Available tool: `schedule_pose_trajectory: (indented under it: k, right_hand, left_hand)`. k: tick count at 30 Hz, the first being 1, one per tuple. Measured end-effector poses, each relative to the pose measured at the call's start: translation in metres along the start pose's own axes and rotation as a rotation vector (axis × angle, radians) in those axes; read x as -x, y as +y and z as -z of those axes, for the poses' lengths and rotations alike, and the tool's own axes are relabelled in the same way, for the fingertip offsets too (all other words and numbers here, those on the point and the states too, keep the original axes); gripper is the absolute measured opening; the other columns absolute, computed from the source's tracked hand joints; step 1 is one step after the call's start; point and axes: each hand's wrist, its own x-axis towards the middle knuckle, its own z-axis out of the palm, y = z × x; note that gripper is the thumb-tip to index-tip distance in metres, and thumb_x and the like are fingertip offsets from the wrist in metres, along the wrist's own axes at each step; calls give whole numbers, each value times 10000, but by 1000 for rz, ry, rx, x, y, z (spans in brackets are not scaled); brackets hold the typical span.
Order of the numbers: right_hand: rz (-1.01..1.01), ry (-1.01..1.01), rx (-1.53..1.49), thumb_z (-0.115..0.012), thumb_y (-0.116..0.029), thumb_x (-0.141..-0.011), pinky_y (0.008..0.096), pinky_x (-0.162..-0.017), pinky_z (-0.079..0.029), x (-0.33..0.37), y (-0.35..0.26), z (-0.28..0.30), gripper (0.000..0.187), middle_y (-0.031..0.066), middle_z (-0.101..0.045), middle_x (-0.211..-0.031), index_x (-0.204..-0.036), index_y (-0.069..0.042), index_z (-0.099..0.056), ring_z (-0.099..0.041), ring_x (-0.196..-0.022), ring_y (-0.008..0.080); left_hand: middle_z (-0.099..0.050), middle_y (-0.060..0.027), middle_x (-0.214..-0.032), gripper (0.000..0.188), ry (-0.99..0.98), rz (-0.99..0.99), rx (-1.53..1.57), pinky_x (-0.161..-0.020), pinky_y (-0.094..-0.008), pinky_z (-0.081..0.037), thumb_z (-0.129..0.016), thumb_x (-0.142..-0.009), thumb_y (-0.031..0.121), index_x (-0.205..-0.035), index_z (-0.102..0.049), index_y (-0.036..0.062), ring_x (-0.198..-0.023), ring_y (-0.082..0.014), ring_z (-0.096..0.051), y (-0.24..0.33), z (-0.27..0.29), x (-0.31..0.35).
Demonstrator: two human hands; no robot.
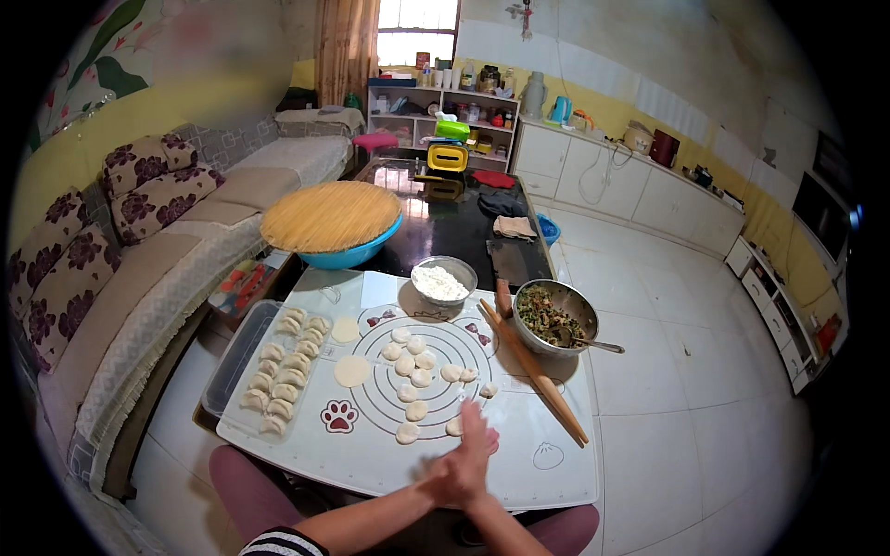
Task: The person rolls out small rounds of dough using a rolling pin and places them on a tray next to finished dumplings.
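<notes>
My right hand is over the near edge of the white pastry mat, its fingers stretched out. My left hand meets it palm to palm; its fingers are mostly hidden, and I cannot tell whether anything lies between the palms. Just beyond are several small dough pieces, some flattened, on the mat's printed rings. Two rolled wrappers lie left of them. Folded dumplings sit in rows in a clear tray. A wooden rolling pin lies slantwise at the right, touched by neither hand.
A metal bowl of chopped filling with a spoon stands at the right. Behind the mat are a bowl of flour and a blue basin under a round woven lid. A sofa runs along the left.
</notes>
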Motion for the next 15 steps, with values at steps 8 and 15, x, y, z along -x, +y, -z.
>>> schedule_pose_trajectory:
  k: [8, 15]
  right_hand:
    - [48, -65, 44, -387, -582, -900, 473, -1122, -93, 17, 9, -10, 749, 210, -291, -1467, -1390, -15, -368, -204, -1386, 377]
    - [-65, 91, 195, -385, -485, -949, 490, -1120, -91, -18, 36, 30, 651, 219, -286, -1462, -1404, -24, -328, -215, -1382, 369]
  left_hand:
    - [-319, -118, -1460, 580, -90, -111, -36, -1100, -329, -275, -418, -964, 318, -1436, -239, 33, -1317, -202, -348, -12, 21, -4]
    - [-390, -143, -1415, 472, -121, -198, -989, -1060, -348, -330, -444, -960, 122, -1402, -318, 12, -1300, -260, -390, 27, 29, 2]
